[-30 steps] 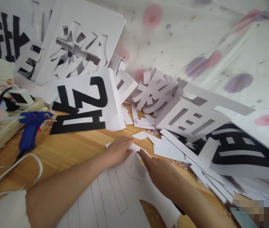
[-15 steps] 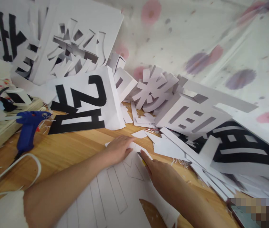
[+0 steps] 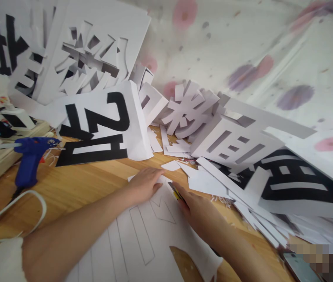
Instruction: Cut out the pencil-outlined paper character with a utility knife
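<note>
A white sheet or board [image 3: 163, 235] with pencil-drawn outlines lies on the wooden table, with a cut-out gap near its front right. My left hand [image 3: 144, 185] rests on its far end, fingers laid forward and thumb apart, pressing the surface. In my right hand [image 3: 197, 209] is a utility knife [image 3: 178, 193] with a yellow and black body. Its blade end points away from me, at the sheet's far right part, just right of my left thumb. Whether the blade touches the sheet I cannot tell.
A blue glue gun [image 3: 28, 160] stands at left by a white cable [image 3: 43, 207]. Behind are a black-lettered sheet [image 3: 138, 129] and white cut-out characters [image 3: 184, 109]. White offcuts [image 3: 206, 184] are heaped right, with a phone [image 3: 300, 266] at the lower right corner.
The knife shows more, as my right hand has drawn slightly back and away from its tip. My left hand keeps its place on the sheet. The whole view has shifted a little.
</note>
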{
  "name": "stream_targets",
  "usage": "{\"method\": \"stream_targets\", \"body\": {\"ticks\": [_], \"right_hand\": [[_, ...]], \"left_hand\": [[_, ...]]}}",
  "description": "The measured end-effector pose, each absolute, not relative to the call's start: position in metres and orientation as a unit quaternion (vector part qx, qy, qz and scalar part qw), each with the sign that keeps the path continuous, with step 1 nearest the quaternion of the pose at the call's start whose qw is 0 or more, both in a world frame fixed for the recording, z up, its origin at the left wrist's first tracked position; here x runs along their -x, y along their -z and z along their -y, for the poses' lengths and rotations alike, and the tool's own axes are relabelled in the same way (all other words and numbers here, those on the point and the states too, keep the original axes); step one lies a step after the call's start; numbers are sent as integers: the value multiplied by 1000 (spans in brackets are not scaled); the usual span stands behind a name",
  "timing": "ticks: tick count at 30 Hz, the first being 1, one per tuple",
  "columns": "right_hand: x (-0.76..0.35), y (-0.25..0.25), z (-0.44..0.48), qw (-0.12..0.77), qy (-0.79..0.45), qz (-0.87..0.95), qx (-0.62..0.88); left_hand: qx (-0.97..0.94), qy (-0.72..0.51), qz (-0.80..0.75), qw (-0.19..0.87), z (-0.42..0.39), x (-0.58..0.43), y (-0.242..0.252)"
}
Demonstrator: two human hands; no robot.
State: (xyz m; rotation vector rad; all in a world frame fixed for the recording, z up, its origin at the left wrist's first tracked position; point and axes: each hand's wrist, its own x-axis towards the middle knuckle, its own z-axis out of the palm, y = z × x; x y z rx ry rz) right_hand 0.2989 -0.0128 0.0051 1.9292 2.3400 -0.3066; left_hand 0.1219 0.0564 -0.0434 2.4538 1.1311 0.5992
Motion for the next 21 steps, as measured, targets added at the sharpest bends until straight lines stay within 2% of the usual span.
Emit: {"method": "stream_targets", "body": {"ticks": [21], "right_hand": [[-288, -12, 7, 107, 50, -786, -607]], "left_hand": [[-872, -210, -402, 184, -56, -121, 42]]}}
